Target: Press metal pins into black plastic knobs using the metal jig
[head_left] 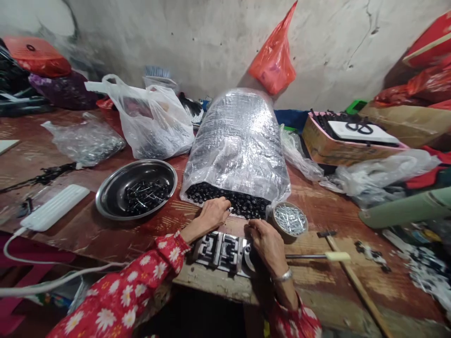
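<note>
Reaching to the near opening of the silvery sack, the left hand has its fingertips at the small black parts; whether it grasps one cannot be told. Right hand: fingers curled above the right end of the metal fixture, contents of grip hidden. Black parts lie in the sack mouth, beyond the fixture. Bowl of screws just right of the sack mouth; steel basin to the left; hammer at near right.
</note>
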A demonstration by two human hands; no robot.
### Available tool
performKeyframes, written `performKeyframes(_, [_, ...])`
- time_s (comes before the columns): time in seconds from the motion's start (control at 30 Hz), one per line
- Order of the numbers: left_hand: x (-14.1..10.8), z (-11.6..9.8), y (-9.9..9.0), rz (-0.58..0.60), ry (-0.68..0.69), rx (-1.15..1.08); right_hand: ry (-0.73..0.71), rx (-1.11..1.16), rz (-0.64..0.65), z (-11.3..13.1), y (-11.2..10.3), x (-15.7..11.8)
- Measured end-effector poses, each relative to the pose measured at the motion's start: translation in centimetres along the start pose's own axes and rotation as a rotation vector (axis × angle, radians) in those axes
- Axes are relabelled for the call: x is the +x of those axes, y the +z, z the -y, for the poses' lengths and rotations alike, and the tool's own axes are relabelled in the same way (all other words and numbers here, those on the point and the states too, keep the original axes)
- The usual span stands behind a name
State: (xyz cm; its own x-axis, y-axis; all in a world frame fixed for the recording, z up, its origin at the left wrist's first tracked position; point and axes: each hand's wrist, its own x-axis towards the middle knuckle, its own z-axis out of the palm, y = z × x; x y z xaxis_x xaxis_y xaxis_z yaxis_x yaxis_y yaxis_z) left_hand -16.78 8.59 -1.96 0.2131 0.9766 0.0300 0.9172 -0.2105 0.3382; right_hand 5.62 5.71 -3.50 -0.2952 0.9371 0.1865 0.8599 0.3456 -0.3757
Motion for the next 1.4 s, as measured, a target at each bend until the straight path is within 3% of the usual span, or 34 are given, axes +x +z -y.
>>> performKeyframes(0.27, [-0.7,0.0,-0.4,0.009,-0.013,0.039,0.121,-0.107,-0.131,0.5,-1.2,-0.5])
performKeyframes(0.47, [-1.2,0.4,-0.8,-0.017,-0.013,0.035,0.195,-0.201,-0.240,-3.4,-3.7,0.7])
performKeyframes(0.6, [-0.8,0.4,-0.5,0.024,-0.008,0.049,0.181,-0.265,-0.190,-5.7,-3.9,2.2])
performKeyframes(0.73, [-0.6,0.4,-0.2,0.043,-0.015,0.060,0.140,-0.284,-0.126,-6.4,-3.7,3.0])
performKeyframes(1.13, [-0.7,0.3,-0.1,0.057,-0.007,0.058,0.133,-0.191,-0.153,-6.2,-3.6,4.5])
performKeyframes(1.4, [-0.7,0.5,0.1,0.033,0.017,0.043,0.204,0.014,-0.354,-6.9,-3.6,4.7])
